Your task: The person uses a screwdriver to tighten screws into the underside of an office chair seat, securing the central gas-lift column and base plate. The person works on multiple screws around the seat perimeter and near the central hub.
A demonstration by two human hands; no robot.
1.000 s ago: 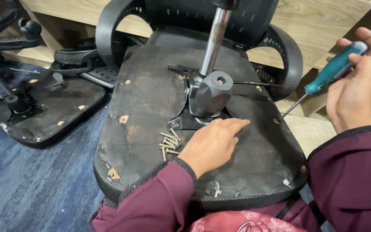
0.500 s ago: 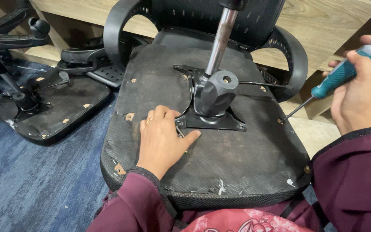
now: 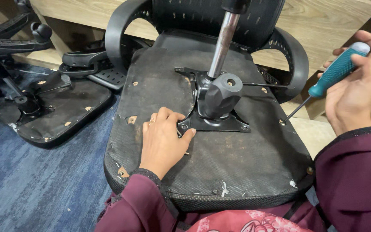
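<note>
An upturned office chair seat (image 3: 254,163) lies in front of me, its black fabric underside facing up. A black metal mechanism plate (image 3: 214,112) with a chrome gas cylinder (image 3: 223,43) is fixed at its middle. My left hand (image 3: 163,141) rests palm down on the seat just left of the plate, covering a small pile of screws; one screw tip (image 3: 186,153) shows beside it. Whether the fingers pinch a screw is hidden. My right hand (image 3: 356,86) is raised at the right, gripping a teal-handled screwdriver (image 3: 332,73) whose tip points down toward the seat's right edge.
A second upturned chair seat (image 3: 52,111) with its own mechanism lies on the blue carpet (image 3: 31,189) at the left. Black armrests (image 3: 121,38) curve up behind the seat. Light wooden panels (image 3: 323,25) stand behind, and a chair base (image 3: 9,38) is at the top left.
My left hand slid from right of the screw pile to the left over it, then settled against the plate's corner. My right hand with the screwdriver stayed raised, barely moving.
</note>
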